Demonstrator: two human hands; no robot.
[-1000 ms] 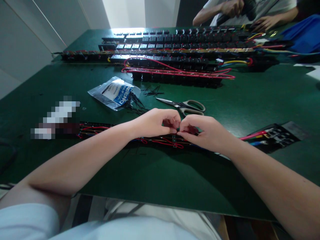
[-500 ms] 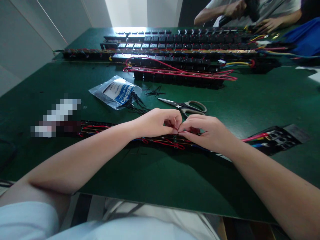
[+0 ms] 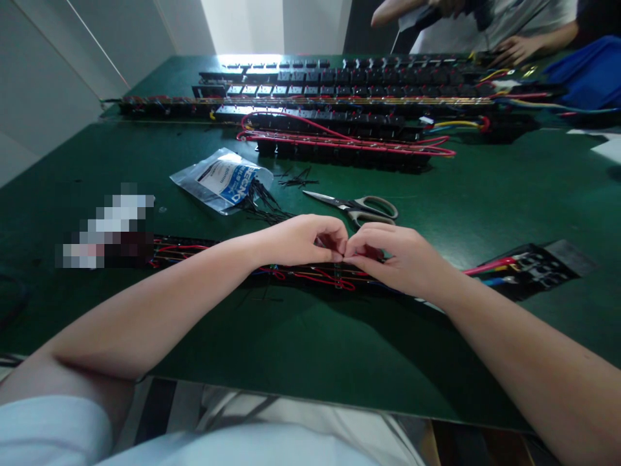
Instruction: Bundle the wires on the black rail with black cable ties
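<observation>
My left hand [image 3: 317, 241] and my right hand [image 3: 388, 249] meet above a long black strip assembly [image 3: 317, 275] wired with red and brown leads. Thumb and fingers are pinched on both hands, the tips touching; whatever lies between them is too small to make out. A narrow green piece [image 3: 338, 275] crosses the strip just below the fingertips. Behind the hands lie grey-handled scissors [image 3: 352, 206], partly covered by my right hand. An open plastic bag [image 3: 220, 178] spills thin black cable ties [image 3: 264, 199] beside my left wrist.
Across the green table [image 3: 145, 162] lie several long black wired assemblies [image 3: 334, 100]. A red-wired unit [image 3: 339, 142] is nearest of these. At the far right, a co-worker's hand [image 3: 517, 48] rests near a blue cloth [image 3: 589, 74]. Loose black strips [image 3: 298, 178] lie behind the scissors.
The view has shifted slightly. My fingertips stay pinched together over the strip, with little movement. The co-worker's raised arm has moved up.
</observation>
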